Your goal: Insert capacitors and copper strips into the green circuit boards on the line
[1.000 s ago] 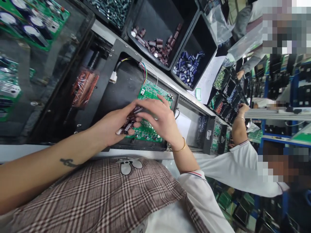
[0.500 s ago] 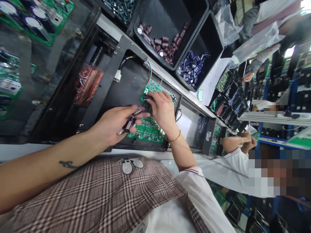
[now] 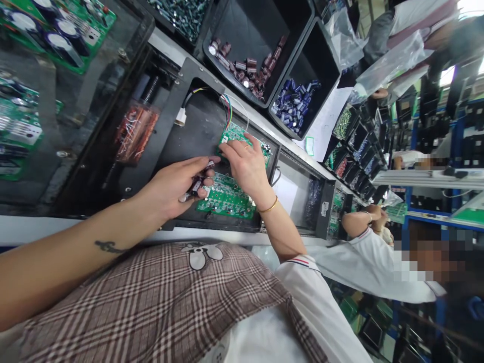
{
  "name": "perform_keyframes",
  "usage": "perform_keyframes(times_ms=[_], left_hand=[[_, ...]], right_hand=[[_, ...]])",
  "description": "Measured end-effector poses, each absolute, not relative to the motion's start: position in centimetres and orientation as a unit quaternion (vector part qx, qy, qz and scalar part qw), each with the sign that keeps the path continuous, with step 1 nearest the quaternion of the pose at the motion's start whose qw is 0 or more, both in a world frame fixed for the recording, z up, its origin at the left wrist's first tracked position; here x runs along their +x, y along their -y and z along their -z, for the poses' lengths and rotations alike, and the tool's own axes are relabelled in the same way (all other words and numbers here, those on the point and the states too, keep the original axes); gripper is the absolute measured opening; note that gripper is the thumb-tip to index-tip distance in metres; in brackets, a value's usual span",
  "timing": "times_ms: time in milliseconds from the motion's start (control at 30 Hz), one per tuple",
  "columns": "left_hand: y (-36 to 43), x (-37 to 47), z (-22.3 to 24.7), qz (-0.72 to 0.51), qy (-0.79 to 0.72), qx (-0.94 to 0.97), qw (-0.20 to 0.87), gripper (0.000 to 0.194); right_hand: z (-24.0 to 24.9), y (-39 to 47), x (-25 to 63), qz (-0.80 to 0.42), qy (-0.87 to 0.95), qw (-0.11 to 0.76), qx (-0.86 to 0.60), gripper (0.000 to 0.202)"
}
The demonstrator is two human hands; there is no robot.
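Several brown capacitors [image 3: 197, 184] are grasped in the curled left hand [image 3: 174, 184], beside the green board [image 3: 227, 199], which is laid in the black tray [image 3: 194, 138]. The fingertips of the right hand [image 3: 247, 164] are bent down at the board's wired end; whether a capacitor is pinched there cannot be told, the spot being hidden. The seating of a capacitor seems to be in hand; careful alignment and a straight press appear to be called for next.

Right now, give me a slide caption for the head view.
Left hand cradling brown capacitors, right hand over a green circuit board, black bins beyond.
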State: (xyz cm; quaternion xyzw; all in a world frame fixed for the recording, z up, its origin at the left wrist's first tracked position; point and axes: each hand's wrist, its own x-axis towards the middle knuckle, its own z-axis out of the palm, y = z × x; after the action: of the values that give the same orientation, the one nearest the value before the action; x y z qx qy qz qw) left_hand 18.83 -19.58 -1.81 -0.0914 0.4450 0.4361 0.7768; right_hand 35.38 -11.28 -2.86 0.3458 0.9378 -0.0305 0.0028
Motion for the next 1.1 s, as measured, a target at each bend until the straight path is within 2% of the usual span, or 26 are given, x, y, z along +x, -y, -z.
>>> perform_keyframes(times_ms=[100, 200, 333, 433, 533, 733, 967, 1100], left_hand=[[19.5, 18.7, 1.6, -0.446, -0.441, -0.068, 0.776, 0.027], [20.5, 19.2, 0.9, -0.438, -0.407, -0.020, 0.801, 0.022], [23.8, 20.8, 0.0, -0.316, -0.416, -0.059, 0.850, 0.018], [26.3, 21.9, -0.4, -0.207, -0.407, -0.105, 0.883, 0.021], [27.4, 22.4, -0.5, -0.158, -0.391, -0.110, 0.900, 0.027], [27.8, 22.0, -0.2, -0.179, -0.415, -0.075, 0.889, 0.030], [28.5, 21.7, 1.0, -0.192, -0.422, -0.019, 0.886, 0.016], [28.8, 21.8, 1.0, -0.180, -0.445, -0.019, 0.877, 0.026]], right_hand=[[1.7, 12.3, 35.4, 0.054, -0.924, -0.038, 0.376, 0.030], [-0.6, 15.2, 36.4, 0.130, -0.908, -0.077, 0.390, 0.029], [-2.3, 20.6, 39.6, 0.166, -0.888, -0.069, 0.424, 0.021], [-1.2, 23.8, 42.1, 0.152, -0.869, -0.044, 0.469, 0.021], [0.4, 25.2, 43.3, 0.140, -0.861, -0.024, 0.489, 0.022], [0.7, 25.1, 43.0, 0.124, -0.866, -0.017, 0.484, 0.022], [1.1, 25.4, 43.6, 0.096, -0.886, -0.006, 0.453, 0.027], [1.5, 25.2, 44.3, 0.061, -0.927, 0.018, 0.371, 0.035]])
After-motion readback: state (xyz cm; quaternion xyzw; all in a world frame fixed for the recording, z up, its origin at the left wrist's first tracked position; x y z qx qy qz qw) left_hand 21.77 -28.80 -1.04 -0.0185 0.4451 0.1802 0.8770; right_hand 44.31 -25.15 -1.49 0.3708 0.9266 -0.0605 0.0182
